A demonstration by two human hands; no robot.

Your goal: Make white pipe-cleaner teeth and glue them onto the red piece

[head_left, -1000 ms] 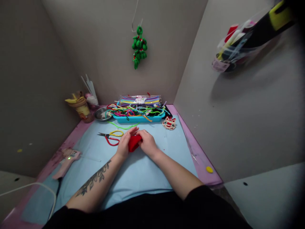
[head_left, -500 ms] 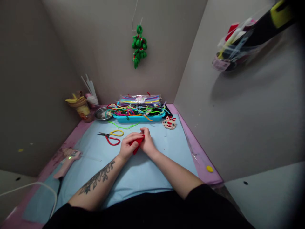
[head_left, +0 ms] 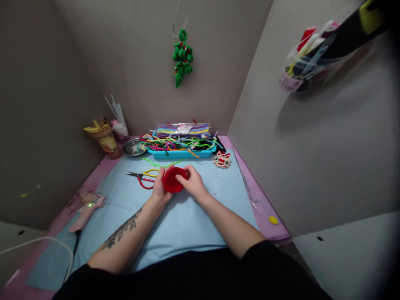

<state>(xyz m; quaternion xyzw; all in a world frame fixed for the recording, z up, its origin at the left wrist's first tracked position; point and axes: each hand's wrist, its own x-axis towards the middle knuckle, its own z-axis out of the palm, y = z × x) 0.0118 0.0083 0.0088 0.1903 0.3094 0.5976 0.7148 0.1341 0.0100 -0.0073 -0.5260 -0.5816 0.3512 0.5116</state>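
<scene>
One red disc (head_left: 173,180) turned face-up — left grip (head_left: 161,188), right grip (head_left: 194,184) holding.

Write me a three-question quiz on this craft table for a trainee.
1. True or false: the scissors lie beside the right hand.
2. What do the left hand and the right hand hold between them? A) a red round piece B) a glue gun C) a metal dish
3. Fill in: the tray of pipe cleaners is ___ in colour.

Key: 1 false, they lie beside the left hand; 2 A; 3 blue.
</scene>
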